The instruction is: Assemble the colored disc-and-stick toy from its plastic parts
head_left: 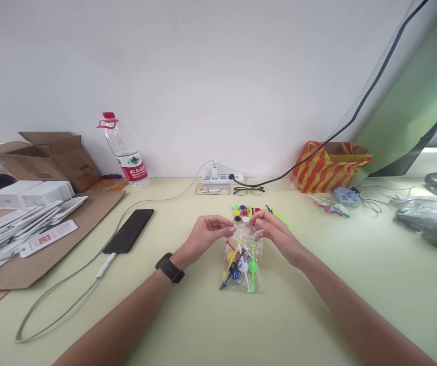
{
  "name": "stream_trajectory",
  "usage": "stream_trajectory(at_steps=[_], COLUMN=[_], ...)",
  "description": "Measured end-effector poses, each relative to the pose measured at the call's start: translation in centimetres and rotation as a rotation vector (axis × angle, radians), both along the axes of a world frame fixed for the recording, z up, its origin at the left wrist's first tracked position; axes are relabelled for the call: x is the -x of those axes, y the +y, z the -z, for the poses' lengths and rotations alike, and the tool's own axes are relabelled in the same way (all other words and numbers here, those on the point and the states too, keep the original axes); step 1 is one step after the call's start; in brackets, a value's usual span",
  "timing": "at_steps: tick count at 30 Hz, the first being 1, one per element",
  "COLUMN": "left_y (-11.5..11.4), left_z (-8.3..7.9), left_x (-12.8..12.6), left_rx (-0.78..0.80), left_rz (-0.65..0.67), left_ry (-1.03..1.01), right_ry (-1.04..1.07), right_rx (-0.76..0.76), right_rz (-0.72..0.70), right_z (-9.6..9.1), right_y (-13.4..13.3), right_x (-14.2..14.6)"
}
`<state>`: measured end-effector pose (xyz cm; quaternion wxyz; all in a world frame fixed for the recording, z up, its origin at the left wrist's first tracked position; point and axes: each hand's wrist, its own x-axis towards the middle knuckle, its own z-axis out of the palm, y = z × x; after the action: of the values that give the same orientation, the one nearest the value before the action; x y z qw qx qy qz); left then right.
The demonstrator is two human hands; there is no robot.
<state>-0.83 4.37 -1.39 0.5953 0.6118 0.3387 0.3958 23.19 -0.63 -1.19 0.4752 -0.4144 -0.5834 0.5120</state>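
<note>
A clear plastic bag (pixel 258 284) lies on the pale green table with colourful plastic arrow-shaped pieces (pixel 244 267) and round hubs inside. My left hand (pixel 211 233) pinches its upper left corner between thumb and fingers. On the other side, my right hand (pixel 274 233) pinches the upper right corner. Just beyond the hands sit several small coloured discs (pixel 237 212), partly hidden by my right hand. Beside them lie thin coloured sticks (pixel 279 215).
A black phone (pixel 129 231) on a white cable lies left. Behind are a water bottle (pixel 130 157), power strip (pixel 222 177), and glasses (pixel 249 190). A striped bag (pixel 323 170) stands back right; white cards (pixel 24 223) and a cardboard box (pixel 62 160) are far left.
</note>
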Motion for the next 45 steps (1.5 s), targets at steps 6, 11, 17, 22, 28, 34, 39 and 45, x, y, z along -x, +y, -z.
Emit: stream_trajectory(at_steps=[6,11,17,22,28,34,39,45], left_y=[0.0,0.0,0.0,0.2,0.3,0.4,0.6,0.7], left_z=[0.0,0.1,0.5,0.3,0.2,0.3,0.3,0.3], left_x=[0.1,-0.1,-0.3,-0.1,0.0,0.2,0.4,0.5], left_rx=[-0.002,-0.038,-0.104,-0.147,-0.145,-0.168,-0.147,-0.166], left_rz=[0.008,0.030,0.022,0.018,0.004,-0.004,0.038,0.022], left_ry=[-0.002,0.079,0.123,0.113,0.112,0.110,0.114,0.094], right_ry=[-0.197,-0.151,-0.145,-0.135,-0.103,-0.063,-0.047,-0.012], right_rx=[0.041,-0.005,-0.029,-0.023,-0.018,-0.039,-0.025,-0.044], right_rz=[-0.030,-0.049,-0.001,0.061,0.069,0.099,0.130,0.140], right_z=[0.5,0.7,0.8,1.0,1.2,1.5,1.8,1.2], right_y=[0.1,0.2,0.3,0.6,0.7,0.8,1.2,0.7], right_x=[0.5,0.5,0.8,0.4,0.1,0.2,-0.1,0.2])
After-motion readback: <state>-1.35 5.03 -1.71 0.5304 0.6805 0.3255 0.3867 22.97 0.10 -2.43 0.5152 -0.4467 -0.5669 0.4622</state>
